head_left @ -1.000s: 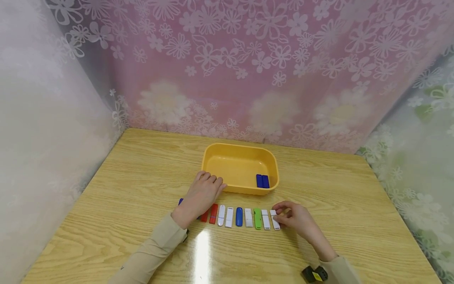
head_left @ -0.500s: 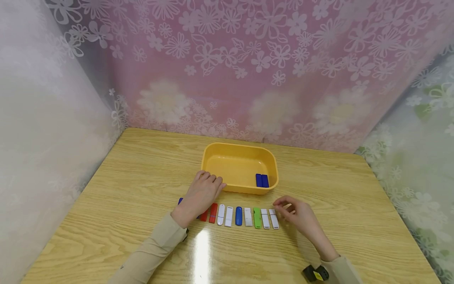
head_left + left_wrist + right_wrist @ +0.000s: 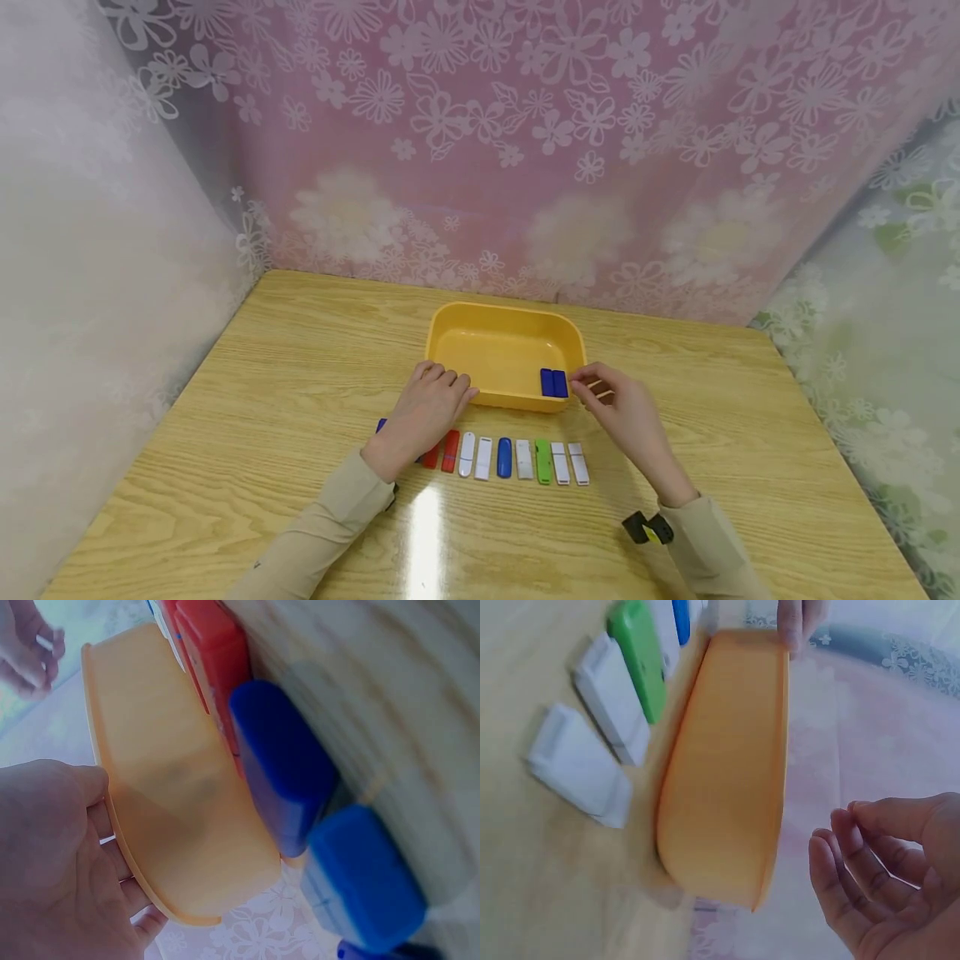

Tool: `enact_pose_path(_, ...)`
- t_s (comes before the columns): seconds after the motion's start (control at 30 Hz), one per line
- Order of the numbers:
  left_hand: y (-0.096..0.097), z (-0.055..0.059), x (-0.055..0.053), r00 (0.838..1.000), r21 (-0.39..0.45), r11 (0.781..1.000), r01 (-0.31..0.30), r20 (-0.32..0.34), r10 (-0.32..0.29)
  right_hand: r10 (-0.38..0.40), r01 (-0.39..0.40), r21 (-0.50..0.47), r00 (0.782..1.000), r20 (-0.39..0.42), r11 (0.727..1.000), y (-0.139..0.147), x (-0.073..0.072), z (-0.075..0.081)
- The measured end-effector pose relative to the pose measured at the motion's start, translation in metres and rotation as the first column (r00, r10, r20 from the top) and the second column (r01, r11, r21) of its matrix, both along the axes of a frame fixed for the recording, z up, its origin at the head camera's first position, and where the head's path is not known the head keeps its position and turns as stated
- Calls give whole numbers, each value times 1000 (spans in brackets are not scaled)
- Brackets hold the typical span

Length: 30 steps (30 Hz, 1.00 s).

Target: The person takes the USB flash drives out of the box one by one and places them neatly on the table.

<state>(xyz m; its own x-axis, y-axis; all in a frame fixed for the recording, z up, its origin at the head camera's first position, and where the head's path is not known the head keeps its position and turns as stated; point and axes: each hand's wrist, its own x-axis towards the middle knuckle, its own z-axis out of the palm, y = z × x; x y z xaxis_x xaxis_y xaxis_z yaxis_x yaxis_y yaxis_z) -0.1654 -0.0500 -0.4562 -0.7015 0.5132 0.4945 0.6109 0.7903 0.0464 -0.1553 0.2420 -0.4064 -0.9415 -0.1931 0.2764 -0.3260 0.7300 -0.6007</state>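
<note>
My left hand grips the near left rim of a yellow plastic bin, thumb outside and fingers over the edge. My right hand hovers beside the bin's near right corner, fingers loosely bent, thumb close to the forefinger; nothing shows between them in the right wrist view. Two dark blue USB sticks lie side by side inside the bin. In front of it runs a row of USB sticks: white, green, blue and red ones among them. My left hand and wrist partly hide the row's left end.
The bin stands on a wood-grain table. A pink floral curtain hangs behind the table, with pale cloth at the sides. A dark wrist device sits at the right cuff.
My right hand has left the rightmost white USB stick, which stays in the row, and moved forward to the bin's right corner. My left hand keeps its hold on the rim.
</note>
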Motion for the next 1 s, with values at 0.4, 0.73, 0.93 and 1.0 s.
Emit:
enact_pose_path(0.4, -1, -1, 0, 1000, -8, 1000, 4, -19, -4, 17, -30, 255, 999, 51, 967, -30, -47, -2)
enact_pose_path(0.73, 0, -1, 0, 1000, -25, 1000, -18, -5, 17, -40, -35, 499, 990, 138, 866, -49, -69, -8)
enact_pose_path(0.93, -1, 0, 0, 1000, -33, 999, -21, -6, 21, -81, -45, 556, 976, 201, 830, -52, -77, -15)
enact_pose_path(1.0, -1, 0, -1, 1000, -36, 999, -22, -6, 22, -79, -53, 551, 974, 213, 833, -52, -78, -16)
